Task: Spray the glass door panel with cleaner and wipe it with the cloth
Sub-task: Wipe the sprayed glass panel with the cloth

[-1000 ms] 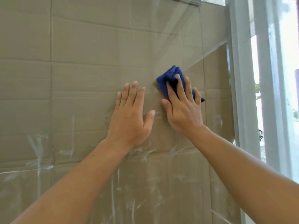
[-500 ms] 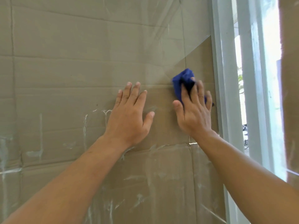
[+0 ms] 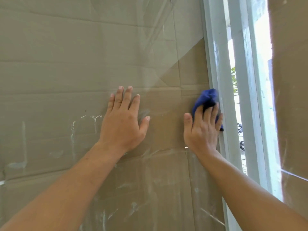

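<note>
Wiping is under way, and it looks well short of finished. The right hand (image 3: 202, 129) presses the blue cloth (image 3: 204, 100) flat against the glass door panel (image 3: 150, 47) with straight fingers, right at the panel's right edge, where the cloth touches the pale door frame (image 3: 216, 67). The left hand (image 3: 124, 120) lies open on the glass beside it, fingers spread — apparently bracing, holding nothing.

Judging by how the surface looks, the upper part of the panel above the hands reads fairly clear, with only the brown cardboard (image 3: 58, 39) behind it and a soft reflection showing. Below and to the left of the hands, white streaks and smears (image 3: 73, 130) remain across the glass — some vertical drips, some slanted swipes near the bottom. That lower area seems to be the work left.

No spray bottle is in view, so whether spraying is complete cannot be told; the wet-looking streaks suggest cleaner is already on the glass.
</note>
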`<state>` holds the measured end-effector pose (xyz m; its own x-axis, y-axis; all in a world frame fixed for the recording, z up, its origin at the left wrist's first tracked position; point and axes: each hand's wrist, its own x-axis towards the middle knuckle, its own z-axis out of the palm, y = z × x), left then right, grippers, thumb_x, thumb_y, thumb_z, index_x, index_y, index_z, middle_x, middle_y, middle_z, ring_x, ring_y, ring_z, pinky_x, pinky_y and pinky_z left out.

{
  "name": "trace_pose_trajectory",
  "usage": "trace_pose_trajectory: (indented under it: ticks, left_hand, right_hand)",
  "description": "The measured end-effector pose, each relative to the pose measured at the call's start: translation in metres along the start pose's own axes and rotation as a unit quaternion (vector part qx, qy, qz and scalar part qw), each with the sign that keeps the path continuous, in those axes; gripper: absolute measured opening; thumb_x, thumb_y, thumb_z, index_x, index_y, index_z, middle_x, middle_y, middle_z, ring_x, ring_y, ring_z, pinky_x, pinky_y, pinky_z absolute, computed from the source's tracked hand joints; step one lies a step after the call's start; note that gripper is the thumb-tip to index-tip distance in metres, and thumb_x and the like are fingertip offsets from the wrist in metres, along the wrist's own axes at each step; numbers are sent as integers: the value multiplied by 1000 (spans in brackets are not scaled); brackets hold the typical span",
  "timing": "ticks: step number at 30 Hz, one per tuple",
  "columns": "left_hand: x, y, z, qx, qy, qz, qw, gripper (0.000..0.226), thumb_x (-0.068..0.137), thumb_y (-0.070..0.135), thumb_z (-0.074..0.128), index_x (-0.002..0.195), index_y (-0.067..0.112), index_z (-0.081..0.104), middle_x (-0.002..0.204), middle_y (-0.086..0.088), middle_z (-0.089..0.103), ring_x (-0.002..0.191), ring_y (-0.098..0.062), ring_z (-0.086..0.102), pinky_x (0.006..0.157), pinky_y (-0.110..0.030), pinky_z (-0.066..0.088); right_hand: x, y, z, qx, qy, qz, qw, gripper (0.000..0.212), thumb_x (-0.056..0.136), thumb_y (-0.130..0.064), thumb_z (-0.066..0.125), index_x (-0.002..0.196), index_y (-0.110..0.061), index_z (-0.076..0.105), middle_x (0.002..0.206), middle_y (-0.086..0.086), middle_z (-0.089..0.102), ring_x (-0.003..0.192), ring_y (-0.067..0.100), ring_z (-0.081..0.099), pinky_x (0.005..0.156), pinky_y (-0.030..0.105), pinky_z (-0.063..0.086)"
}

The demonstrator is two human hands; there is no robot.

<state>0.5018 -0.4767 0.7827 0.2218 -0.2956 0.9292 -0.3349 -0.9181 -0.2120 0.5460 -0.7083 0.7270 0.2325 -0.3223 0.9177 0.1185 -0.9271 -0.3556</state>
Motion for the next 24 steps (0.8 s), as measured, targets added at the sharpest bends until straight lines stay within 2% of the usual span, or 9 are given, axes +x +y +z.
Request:
trace_pose_trajectory:
  ticks: [3,4,9,11,15,17,20,22,24]
  left_hand:
    - [0,2,1,-4,4,-4,1000,73,92,51,40,148,5,38,161,-18,22,152,-34,9,124,-43,2]
    - [0,2,1,-4,5,-5,1000,73,91,51,40,148,5,38,161,-18,22,152,-34,9,124,-43,3]
    - [0,1,0,-7,1,-7,1000,73,92,52,39,149,6,37,162,-16,20,152,-32,7,124,-41,-1]
    - [0,1,-1,-11,4,-9,1000,73,92,52,39,149,6,37,162,-16,20,152,-31,7,123,-40,-1]
    - [0,0,0,-12,8,-8,1000,73,91,51,41,148,5,39,162,-16,22,152,-32,9,123,-41,0]
    - [0,1,0,-15,8,-9,1000,72,91,51,41,148,5,39,162,-16,22,152,-32,9,123,-41,0]
    - [0,1,0,-22,6,-10,1000,72,92,51,41,148,6,39,162,-16,21,152,-31,8,123,-40,-1]
    - [0,1,0,-22,7,-10,1000,72,92,51,41,148,6,39,162,-15,21,152,-31,8,123,-41,0]
    - [0,0,0,-24,9,-10,1000,72,91,51,42,147,6,40,162,-16,22,152,-31,9,123,-42,1]
  right_hand:
    - [-20,1,3,-40,10,-182,982,75,105,-60,19,154,-6,38,162,25,27,154,40,16,124,60,7]
    - [-22,4,3,-53,13,-201,978,74,105,-59,20,153,-6,40,161,24,30,153,40,19,124,61,8]
    - [-5,11,4,-6,17,24,1000,92,101,-66,4,151,3,38,153,41,26,150,51,12,122,65,9]
    - [-12,3,4,7,15,-20,1000,87,102,-66,9,155,-1,32,158,38,19,151,51,11,123,63,10]
    - [-38,4,8,-26,11,-215,976,67,104,-62,23,160,-25,24,167,21,14,155,42,8,125,58,10]
    - [-32,11,8,-45,17,-176,983,66,104,-61,19,161,-27,22,167,20,19,155,39,12,123,61,13]
    - [-18,11,9,-29,27,-69,997,71,103,-62,13,162,-24,2,164,22,24,154,41,14,120,66,15]
    - [-20,5,10,5,37,-131,991,74,103,-61,18,162,-25,-8,168,15,17,155,41,11,122,63,12]
    - [-28,3,13,33,45,-251,966,73,105,-56,27,162,-23,-4,167,9,19,155,37,14,123,60,15]
